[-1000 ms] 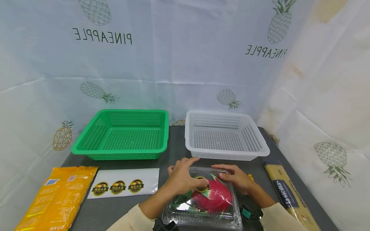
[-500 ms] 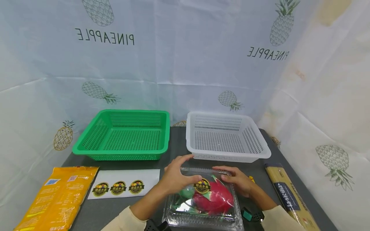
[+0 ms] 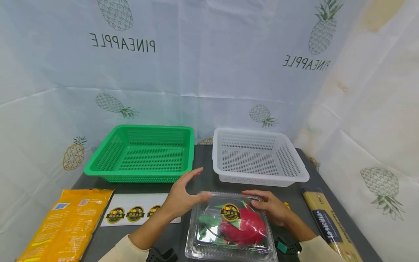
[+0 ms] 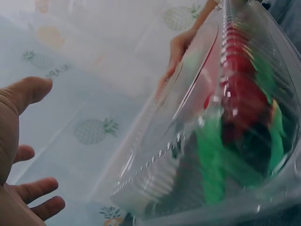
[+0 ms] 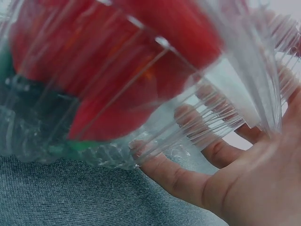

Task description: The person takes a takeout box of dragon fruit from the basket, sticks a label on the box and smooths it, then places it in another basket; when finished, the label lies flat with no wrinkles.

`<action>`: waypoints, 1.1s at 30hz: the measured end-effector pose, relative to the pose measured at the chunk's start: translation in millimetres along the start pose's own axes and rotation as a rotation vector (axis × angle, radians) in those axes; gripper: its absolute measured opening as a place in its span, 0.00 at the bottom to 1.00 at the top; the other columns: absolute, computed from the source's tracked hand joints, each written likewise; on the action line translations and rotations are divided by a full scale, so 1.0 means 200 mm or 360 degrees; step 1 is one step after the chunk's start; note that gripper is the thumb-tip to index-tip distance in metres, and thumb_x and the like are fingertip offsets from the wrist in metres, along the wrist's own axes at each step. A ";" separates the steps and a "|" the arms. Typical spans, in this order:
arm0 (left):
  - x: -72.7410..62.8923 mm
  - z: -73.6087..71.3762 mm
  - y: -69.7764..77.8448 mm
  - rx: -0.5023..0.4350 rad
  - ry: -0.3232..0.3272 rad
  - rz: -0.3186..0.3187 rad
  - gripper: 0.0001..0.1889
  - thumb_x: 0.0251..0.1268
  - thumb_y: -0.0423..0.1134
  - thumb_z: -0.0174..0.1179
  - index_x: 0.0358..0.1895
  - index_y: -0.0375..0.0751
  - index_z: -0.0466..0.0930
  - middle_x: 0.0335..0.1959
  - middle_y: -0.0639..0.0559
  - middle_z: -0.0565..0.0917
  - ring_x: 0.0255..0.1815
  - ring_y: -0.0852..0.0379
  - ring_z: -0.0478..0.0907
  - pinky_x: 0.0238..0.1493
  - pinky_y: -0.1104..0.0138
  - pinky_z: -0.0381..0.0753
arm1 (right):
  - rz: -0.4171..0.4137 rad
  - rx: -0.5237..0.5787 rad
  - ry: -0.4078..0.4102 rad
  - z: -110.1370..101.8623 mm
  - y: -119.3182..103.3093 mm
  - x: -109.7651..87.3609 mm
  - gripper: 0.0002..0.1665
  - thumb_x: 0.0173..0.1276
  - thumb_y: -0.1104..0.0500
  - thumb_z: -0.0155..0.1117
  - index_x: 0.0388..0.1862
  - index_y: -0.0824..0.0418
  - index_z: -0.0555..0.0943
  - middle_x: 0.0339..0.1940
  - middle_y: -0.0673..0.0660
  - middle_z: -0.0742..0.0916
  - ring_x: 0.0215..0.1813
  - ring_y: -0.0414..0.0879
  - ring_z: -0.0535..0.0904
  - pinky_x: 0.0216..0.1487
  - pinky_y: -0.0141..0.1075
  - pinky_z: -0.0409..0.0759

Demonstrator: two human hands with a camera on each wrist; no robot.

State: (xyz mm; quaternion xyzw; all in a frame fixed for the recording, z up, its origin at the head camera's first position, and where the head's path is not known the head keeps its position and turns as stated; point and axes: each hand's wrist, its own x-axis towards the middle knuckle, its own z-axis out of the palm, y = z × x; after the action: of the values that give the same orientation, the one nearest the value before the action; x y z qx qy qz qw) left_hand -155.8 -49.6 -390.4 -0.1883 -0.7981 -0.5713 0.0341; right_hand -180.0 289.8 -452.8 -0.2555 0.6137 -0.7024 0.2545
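Note:
A clear plastic clamshell box (image 3: pixel 204 251) with its lid down stands at the front of the table. Inside lies a red dragon fruit (image 3: pixel 245 229) with green tips, also visible in both wrist views. A round black and gold sticker (image 3: pixel 230 212) sits on the lid. My right hand (image 3: pixel 273 209) grips the box's far right corner, thumb over the lid; in the right wrist view its fingers (image 5: pixel 178 181) lie along the clear side. My left hand (image 3: pixel 181 200) is off the box's left side, thumb and fingers spread, holding nothing.
A white sheet (image 3: pixel 140 198) with round stickers lies left of the box, partly behind my left hand. Farther left is an orange bag (image 3: pixel 65 225). Green (image 3: pixel 139 173) and white (image 3: pixel 258 176) baskets stand behind. A noodle pack (image 3: pixel 327 225) lies right.
My left hand has lifted off the lid and moved left, uncovering the sticker there. The right hand has stayed on the box's far right corner. The camera view has shifted slightly.

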 end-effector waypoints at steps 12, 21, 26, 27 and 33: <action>-0.01 -0.15 -0.06 0.0028 0.0046 0.0065 0.38 0.58 0.45 0.69 0.72 0.48 0.64 0.66 0.45 0.68 0.66 0.44 0.62 0.59 0.38 0.59 | -0.0047 -0.0002 -0.0037 0.00 0.00 0.00 0.24 0.77 0.67 0.43 0.70 0.67 0.67 0.58 0.61 0.79 0.54 0.57 0.80 0.47 0.52 0.79; -0.02 -0.29 -0.09 0.0085 0.0130 0.0106 0.38 0.59 0.41 0.68 0.72 0.45 0.63 0.68 0.42 0.67 0.66 0.44 0.61 0.56 0.41 0.61 | -0.0056 0.0001 -0.0029 0.00 0.00 0.00 0.24 0.77 0.68 0.44 0.69 0.67 0.68 0.55 0.62 0.81 0.53 0.57 0.80 0.46 0.52 0.79; -0.03 -0.35 -0.11 0.0102 0.0128 0.0096 0.37 0.60 0.40 0.67 0.73 0.45 0.62 0.69 0.42 0.65 0.66 0.42 0.60 0.56 0.42 0.62 | -0.0019 0.0014 -0.0002 0.01 0.00 0.00 0.24 0.76 0.68 0.45 0.69 0.70 0.67 0.56 0.62 0.81 0.54 0.58 0.80 0.47 0.53 0.78; -0.03 -0.37 -0.11 0.0106 0.0128 0.0090 0.37 0.61 0.40 0.67 0.73 0.45 0.61 0.69 0.42 0.65 0.66 0.42 0.60 0.56 0.42 0.61 | -0.0010 0.0015 0.0006 0.01 0.00 0.00 0.24 0.76 0.68 0.45 0.69 0.69 0.67 0.56 0.62 0.81 0.54 0.57 0.80 0.48 0.54 0.78; -0.04 -0.46 -0.12 0.0139 0.0157 0.0071 0.38 0.61 0.39 0.66 0.74 0.44 0.59 0.70 0.43 0.63 0.66 0.43 0.59 0.56 0.44 0.61 | -0.0031 -0.0011 -0.0007 0.01 0.00 -0.01 0.24 0.77 0.67 0.44 0.69 0.68 0.68 0.57 0.62 0.80 0.54 0.57 0.79 0.48 0.53 0.78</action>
State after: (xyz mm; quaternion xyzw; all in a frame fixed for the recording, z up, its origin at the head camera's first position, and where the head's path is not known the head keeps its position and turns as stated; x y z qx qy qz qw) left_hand -172.5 -143.4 -382.9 -0.1758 -0.8153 -0.5436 0.0943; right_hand -178.0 289.6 -452.2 -0.2639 0.6131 -0.7020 0.2482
